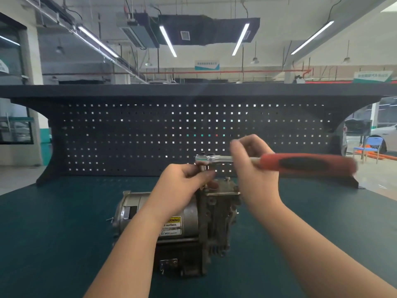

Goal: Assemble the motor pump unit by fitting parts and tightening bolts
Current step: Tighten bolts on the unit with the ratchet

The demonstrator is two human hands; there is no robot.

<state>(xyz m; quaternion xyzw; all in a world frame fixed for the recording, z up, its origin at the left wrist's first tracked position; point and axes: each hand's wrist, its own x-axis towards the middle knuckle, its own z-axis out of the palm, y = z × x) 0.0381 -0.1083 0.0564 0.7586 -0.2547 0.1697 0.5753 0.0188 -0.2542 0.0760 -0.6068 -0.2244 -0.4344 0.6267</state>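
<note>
Steel motor (150,214), cast pump (219,211) at 3 o'clock. Left hand (180,186) pinches socket (203,168). Right hand (255,168) grips chrome ratchet (214,158), rubber handle

Motor pump unit (184,229): steel motor on its side, grimy pump block at right end (yellow warning label). Red-handled ratchet (279,162) level above block, blurred.

My left hand (182,186) and right hand (254,168) are both bare: no gloves, no rings, no watch or strap at either wrist. My forearms are bare too, with no sleeve showing anywhere up to the frame's lower edge.
</note>
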